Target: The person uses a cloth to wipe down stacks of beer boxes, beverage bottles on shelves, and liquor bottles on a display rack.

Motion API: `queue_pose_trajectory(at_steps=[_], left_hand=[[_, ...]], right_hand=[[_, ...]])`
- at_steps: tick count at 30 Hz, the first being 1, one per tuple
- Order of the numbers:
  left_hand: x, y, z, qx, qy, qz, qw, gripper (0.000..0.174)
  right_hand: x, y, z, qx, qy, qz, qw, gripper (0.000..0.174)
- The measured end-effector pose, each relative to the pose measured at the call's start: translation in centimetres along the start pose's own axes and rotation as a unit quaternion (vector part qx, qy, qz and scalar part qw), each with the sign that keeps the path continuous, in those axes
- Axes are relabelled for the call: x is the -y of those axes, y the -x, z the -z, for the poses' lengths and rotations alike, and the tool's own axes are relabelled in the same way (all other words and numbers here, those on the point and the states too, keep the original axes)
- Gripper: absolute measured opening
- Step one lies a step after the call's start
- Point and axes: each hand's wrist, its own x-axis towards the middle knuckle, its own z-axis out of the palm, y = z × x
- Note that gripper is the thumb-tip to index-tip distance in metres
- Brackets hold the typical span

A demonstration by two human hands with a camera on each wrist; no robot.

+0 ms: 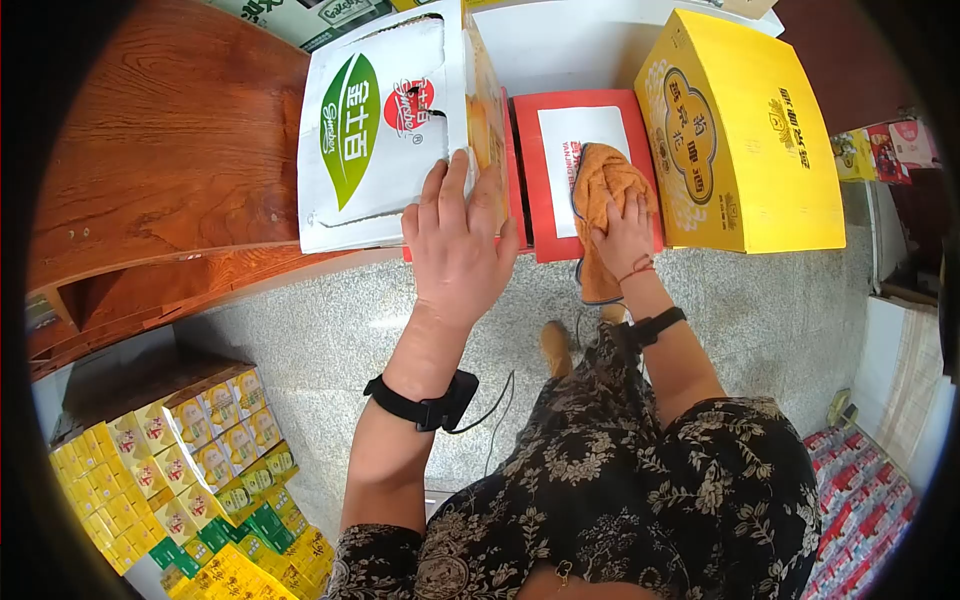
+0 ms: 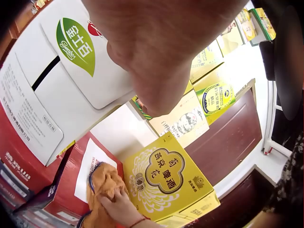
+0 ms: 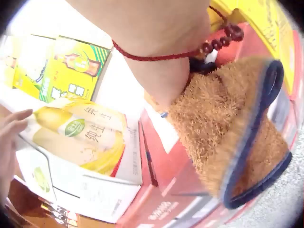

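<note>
My left hand (image 1: 455, 240) lies with its fingers extended on the near right edge of a white carton (image 1: 385, 130) with a green leaf logo. To its right, an orange towel (image 1: 600, 185) with dark blue edging is bunched on top of a red box (image 1: 547, 215). My right hand (image 1: 628, 232) holds the towel against the box top, over its white label. Part of the towel hangs past the box's near edge. In the right wrist view the towel's hanging fold (image 3: 213, 123) shows large, and the right fingers are hidden behind the wrist.
A yellow beer carton (image 1: 740, 140) stands right of the red box. At left is a reddish wooden surface (image 1: 170, 120). Stacked yellow and green cartons (image 1: 170, 460) stand on the floor at lower left, with red-and-white packs (image 1: 860, 510) at lower right. Speckled floor (image 1: 340, 330) lies below.
</note>
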Motion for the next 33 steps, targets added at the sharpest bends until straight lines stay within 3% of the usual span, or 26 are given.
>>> queue_pose_trajectory(at_steps=[3,7,10,14,18,21,24,29,31,33], left_hand=[[0.0,0.1,0.2,0.012,0.005,0.004,1.0,0.056],[-0.1,0.2,-0.2,0.001,-0.008,-0.006,1.0,0.056],[-0.1,0.3,-0.2,0.007,-0.009,-0.009,1.0,0.057],[0.0,0.2,-0.4,-0.006,-0.007,-0.016,1.0,0.057],[0.0,0.5,-0.2,-0.005,-0.003,-0.011,1.0,0.056],[-0.1,0.6,-0.2,-0.01,-0.01,-0.012,1.0,0.056],[-0.1,0.5,0.0,-0.003,-0.011,-0.009,1.0,0.056],[-0.3,0.6,-0.2,0.002,-0.018,-0.009,1.0,0.056],[-0.3,0.7,-0.3,0.002,-0.023,-0.015,1.0,0.056],[-0.4,0.5,-0.1,0.007,-0.027,-0.013,1.0,0.056]], right_hand=[[-0.1,-2.8,-1.1,-0.042,0.004,0.018,0.999,0.067],[0.3,-13.1,-0.4,-0.001,-0.004,-0.001,1.0,0.066],[0.4,-17.1,0.8,0.007,-0.035,-0.031,0.999,0.066],[-0.3,-13.9,-0.7,0.003,-0.035,-0.048,0.998,0.065],[-3.0,-2.7,-1.1,-0.024,-0.035,0.027,0.999,0.066],[-4.0,3.5,-0.6,0.015,-0.006,0.033,0.999,0.064],[-3.9,1.1,-1.2,0.013,-0.006,0.024,1.0,0.061],[-1.1,-8.7,-0.1,-0.005,-0.054,-0.011,0.998,0.059],[0.1,-8.8,-0.3,-0.02,-0.065,-0.034,0.997,0.061],[0.9,-7.1,-1.3,-0.044,-0.027,0.046,0.998,0.057]])
